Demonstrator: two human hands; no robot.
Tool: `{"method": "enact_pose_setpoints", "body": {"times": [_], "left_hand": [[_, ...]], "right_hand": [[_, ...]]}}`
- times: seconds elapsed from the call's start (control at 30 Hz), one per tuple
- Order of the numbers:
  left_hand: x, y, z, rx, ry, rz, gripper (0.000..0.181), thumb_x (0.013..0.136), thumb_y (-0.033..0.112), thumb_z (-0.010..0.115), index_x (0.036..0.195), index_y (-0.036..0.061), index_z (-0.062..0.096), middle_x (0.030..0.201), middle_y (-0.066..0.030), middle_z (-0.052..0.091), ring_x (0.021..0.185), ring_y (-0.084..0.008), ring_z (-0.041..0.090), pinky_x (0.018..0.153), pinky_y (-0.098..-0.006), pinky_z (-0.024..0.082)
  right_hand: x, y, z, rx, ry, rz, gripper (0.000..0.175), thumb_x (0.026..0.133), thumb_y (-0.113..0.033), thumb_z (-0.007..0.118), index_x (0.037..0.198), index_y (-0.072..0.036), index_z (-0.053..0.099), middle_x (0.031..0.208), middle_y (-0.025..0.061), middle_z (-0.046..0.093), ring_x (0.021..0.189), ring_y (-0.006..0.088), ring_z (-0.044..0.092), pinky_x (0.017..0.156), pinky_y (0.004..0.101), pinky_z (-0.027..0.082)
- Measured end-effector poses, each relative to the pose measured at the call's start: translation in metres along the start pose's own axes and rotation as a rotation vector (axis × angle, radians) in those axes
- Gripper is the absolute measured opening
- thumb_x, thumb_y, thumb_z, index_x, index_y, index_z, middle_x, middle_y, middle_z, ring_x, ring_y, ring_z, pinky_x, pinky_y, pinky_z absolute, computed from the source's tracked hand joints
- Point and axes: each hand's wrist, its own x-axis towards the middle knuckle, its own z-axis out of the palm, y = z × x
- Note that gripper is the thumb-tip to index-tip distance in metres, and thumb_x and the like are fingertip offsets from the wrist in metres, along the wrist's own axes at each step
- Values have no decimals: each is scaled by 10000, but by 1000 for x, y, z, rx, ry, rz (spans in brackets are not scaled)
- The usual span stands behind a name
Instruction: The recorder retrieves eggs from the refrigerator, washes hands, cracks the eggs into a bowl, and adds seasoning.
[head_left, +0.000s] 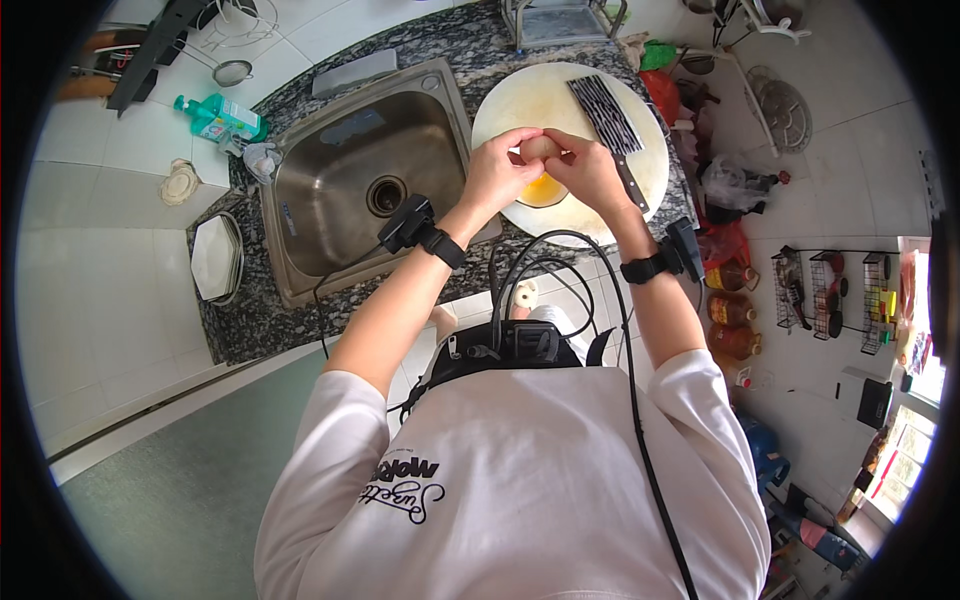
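Both hands hold one brown egg (538, 148) by its two sides, above a bowl (556, 201). My left hand (498, 171) grips the egg's left side with thumb and fingers. On the other side, my right hand (589, 169) pinches it the same way. Whether the shell is cracked cannot be made out. Yellow egg (541, 190) lies in the bowl, whose far part is hidden under the hands. The bowl stands on a round, pale cutting board (517, 90). A knife (630, 184) with a dark handle and a black-and-white patterned blade lies right of my right hand.
Left of the board is a stainless steel sink (337, 187) set in a dark speckled stone counter (442, 37). A green pump bottle (225, 118) and stacked plates (214, 259) stand beyond it. A wire rack (562, 22) is behind the board; bags (664, 97) hang or lie to its right.
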Motion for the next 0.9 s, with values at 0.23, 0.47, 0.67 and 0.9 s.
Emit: {"method": "enact_pose_setpoints", "body": {"times": [0.23, 0.47, 0.67, 0.9], "left_hand": [[-2, -22, 17, 113, 170, 256, 368, 727, 44, 616, 1091, 66, 567, 894, -108, 613, 703, -169, 601, 631, -270, 491], [-1, -25, 20, 205, 216, 380, 353, 736, 17, 584, 1086, 61, 559, 922, -133, 597, 738, -247, 591, 650, -300, 489], [1, -29, 5, 183, 26, 340, 378, 723, -5, 551, 1095, 59, 563, 1017, -131, 580, 810, -236, 591, 682, -289, 484], [3, -8, -15, 280, -33, 403, 412, 690, -18, 575, 1090, 81, 582, 1021, -94, 553, 861, -198, 576, 722, -268, 477]], "right_hand": [[2, 11, 5, 38, -13, 16, 394, 688, -171, 606, 1073, -84, 597, 763, 164, 628, 689, 223, 623, 648, 300, 480], [2, 20, 9, 47, 7, 9, 389, 694, -161, 608, 1076, -88, 595, 732, 164, 620, 668, 228, 618, 632, 303, 476], [0, 17, -1, -86, -38, -9, 307, 725, -122, 548, 1026, -114, 603, 711, 158, 588, 645, 281, 580, 600, 324, 449], [1, 2, -19, -161, -60, -320, 363, 731, -56, 525, 1092, -89, 546, 921, 129, 600, 758, 290, 590, 656, 339, 468]]}}
